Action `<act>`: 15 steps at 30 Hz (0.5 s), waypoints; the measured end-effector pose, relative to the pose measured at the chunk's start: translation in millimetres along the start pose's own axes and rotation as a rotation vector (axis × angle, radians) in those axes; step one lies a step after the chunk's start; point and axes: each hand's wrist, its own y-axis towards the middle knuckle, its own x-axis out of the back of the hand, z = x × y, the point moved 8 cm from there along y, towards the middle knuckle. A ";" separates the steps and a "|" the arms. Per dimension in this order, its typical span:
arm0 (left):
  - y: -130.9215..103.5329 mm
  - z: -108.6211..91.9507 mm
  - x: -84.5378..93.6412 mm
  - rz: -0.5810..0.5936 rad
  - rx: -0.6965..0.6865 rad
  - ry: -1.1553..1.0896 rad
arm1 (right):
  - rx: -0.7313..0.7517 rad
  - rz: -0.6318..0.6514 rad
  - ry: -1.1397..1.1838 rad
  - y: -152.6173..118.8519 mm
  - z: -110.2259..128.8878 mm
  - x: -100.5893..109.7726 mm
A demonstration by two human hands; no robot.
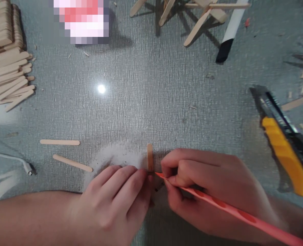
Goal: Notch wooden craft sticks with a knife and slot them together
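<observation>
My left hand (120, 198) is closed around the lower part of a wooden craft stick (150, 155), whose rounded end points away from me. Its fingertips cover much of the stick. In my right hand (205, 191) a pinkish-red pencil (228, 208) is pinched close to its tip, and the long shaft slopes down to the lower right. The pencil's point is beside the stick, near my left fingertips; whether it touches the wood I cannot tell. Left of my left hand lie two loose craft sticks, one nearly level (59, 142) and one slanted (72, 163).
Piled craft sticks (10, 75) are at the far left, above a white cable (10, 156). A yellow box cutter (284, 150) lies at right, near wood scraps (296, 102). A stick structure (197, 27) and a white, black-ended strip (230, 34) are at the back, beside a blurred-out object (87, 20).
</observation>
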 end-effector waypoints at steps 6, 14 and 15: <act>-0.6 -0.8 -1.3 0.016 0.007 -0.013 | 0.010 0.007 -0.017 1.1 2.8 1.4; -2.3 -0.2 -0.9 0.013 0.020 -0.010 | 0.005 0.024 -0.014 0.0 0.3 -1.3; -2.7 0.0 -1.3 0.015 0.022 -0.012 | 0.000 0.020 -0.014 -0.2 -0.3 -1.4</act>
